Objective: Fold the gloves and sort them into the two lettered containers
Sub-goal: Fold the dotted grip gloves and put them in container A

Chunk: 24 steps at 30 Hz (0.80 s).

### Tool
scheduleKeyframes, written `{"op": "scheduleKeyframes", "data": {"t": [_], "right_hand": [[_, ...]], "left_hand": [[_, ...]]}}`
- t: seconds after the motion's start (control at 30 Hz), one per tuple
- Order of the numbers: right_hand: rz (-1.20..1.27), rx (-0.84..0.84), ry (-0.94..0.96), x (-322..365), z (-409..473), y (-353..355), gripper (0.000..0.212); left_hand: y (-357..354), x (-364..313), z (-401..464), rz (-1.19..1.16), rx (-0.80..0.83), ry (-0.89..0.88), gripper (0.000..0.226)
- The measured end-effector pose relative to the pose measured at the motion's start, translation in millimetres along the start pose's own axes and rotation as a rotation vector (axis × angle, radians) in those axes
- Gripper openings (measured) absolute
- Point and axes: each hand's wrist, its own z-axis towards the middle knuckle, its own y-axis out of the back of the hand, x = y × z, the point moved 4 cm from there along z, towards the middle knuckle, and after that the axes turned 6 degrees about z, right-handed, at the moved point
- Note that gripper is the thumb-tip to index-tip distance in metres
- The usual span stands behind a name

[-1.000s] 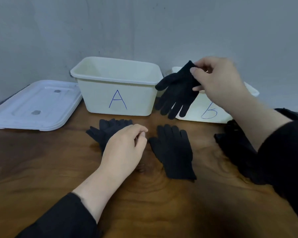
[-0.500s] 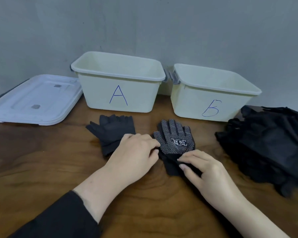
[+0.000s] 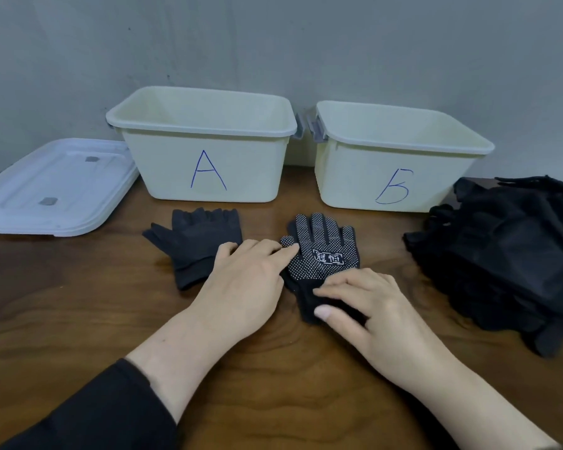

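Note:
A black glove with white grip dots (image 3: pixel 325 251) lies flat on the wooden table, fingers pointing at the bins, on top of another black glove. My left hand (image 3: pixel 244 280) rests with straight fingers on its thumb side. My right hand (image 3: pixel 361 306) lies on its cuff, fingers and thumb laid over the fabric. A plain dark glove (image 3: pixel 199 245) lies to the left. Two cream bins stand behind: bin A (image 3: pixel 205 141) and bin B (image 3: pixel 400 157).
A heap of black gloves (image 3: pixel 507 254) fills the table's right side. A white lid (image 3: pixel 52 186) lies flat left of bin A. A grey wall stands close behind the bins.
My right hand brought the glove down from in front of bin B and laid it dotted side up on the glove in the middle. Both hands now rest on it.

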Motion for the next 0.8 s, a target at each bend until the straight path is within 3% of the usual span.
{"op": "scheduleKeyframes", "data": {"t": [0.1,0.27,0.6,0.8], "right_hand": [[0.03,-0.046,-0.035,-6.9,2.1,8.8,0.028],[-0.005,0.117,-0.118,-16.4,-2.1,3.2,0.029],[0.047,0.044,-0.099,-13.8,-2.3,13.9,0.027],[0.148,0.179,-0.144,-23.7,-4.6,22.0,0.024]], "left_hand": [[-2.9,-0.6,0.9,0.035,0.009,0.011,0.054],[-4.9,-5.1,1.2,0.078,0.012,0.009,0.053],[10.8,-1.6,-2.7,-0.022,-0.077,0.053,0.046],[9.1,2.7,-2.1,-0.033,-0.035,0.059,0.044]]}}
